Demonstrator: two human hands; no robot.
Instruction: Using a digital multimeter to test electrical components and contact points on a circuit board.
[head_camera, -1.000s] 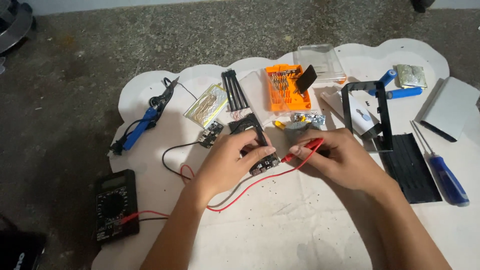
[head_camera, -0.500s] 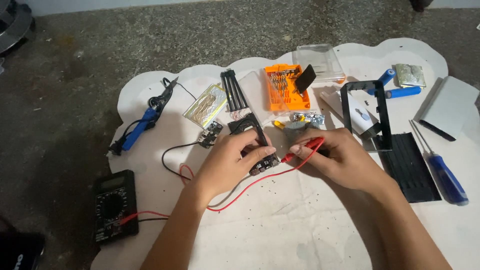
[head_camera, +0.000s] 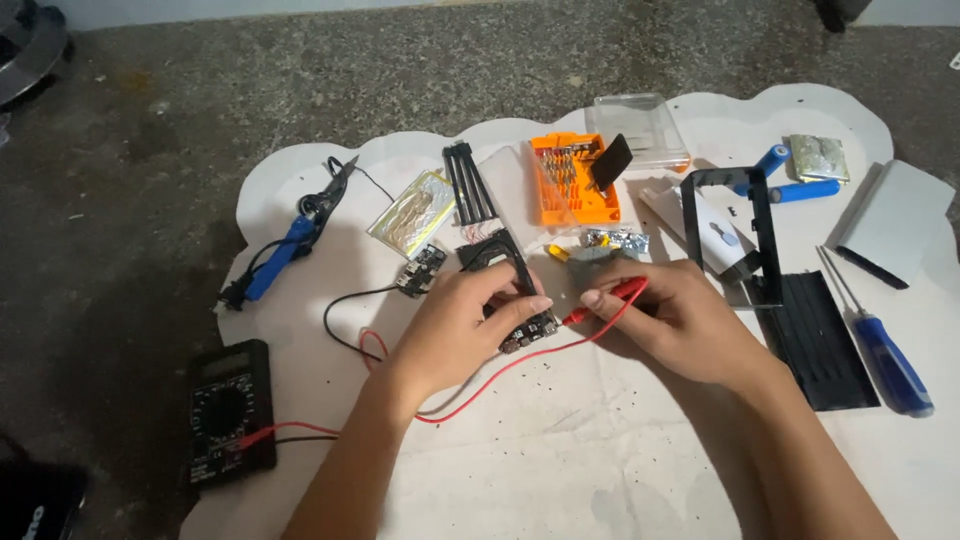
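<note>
My left hand (head_camera: 458, 322) grips a small black circuit board (head_camera: 524, 322) against the white sheet (head_camera: 560, 460), thumb and fingers over its top. My right hand (head_camera: 680, 318) pinches a red meter probe (head_camera: 608, 300) whose tip touches the board's right edge. A red lead (head_camera: 470, 392) runs from the probe down left to a black multimeter (head_camera: 230, 412) at the sheet's left edge. A black lead (head_camera: 345, 305) loops left of my left hand.
Around the work lie a blue soldering iron (head_camera: 285, 255), an orange bit set (head_camera: 570, 180), a clear plastic lid (head_camera: 640, 130), a black frame (head_camera: 730, 225), blue cells (head_camera: 795, 188), a blue screwdriver (head_camera: 885, 352) and a black ribbed panel (head_camera: 815, 340). Beyond the sheet is grey rough floor.
</note>
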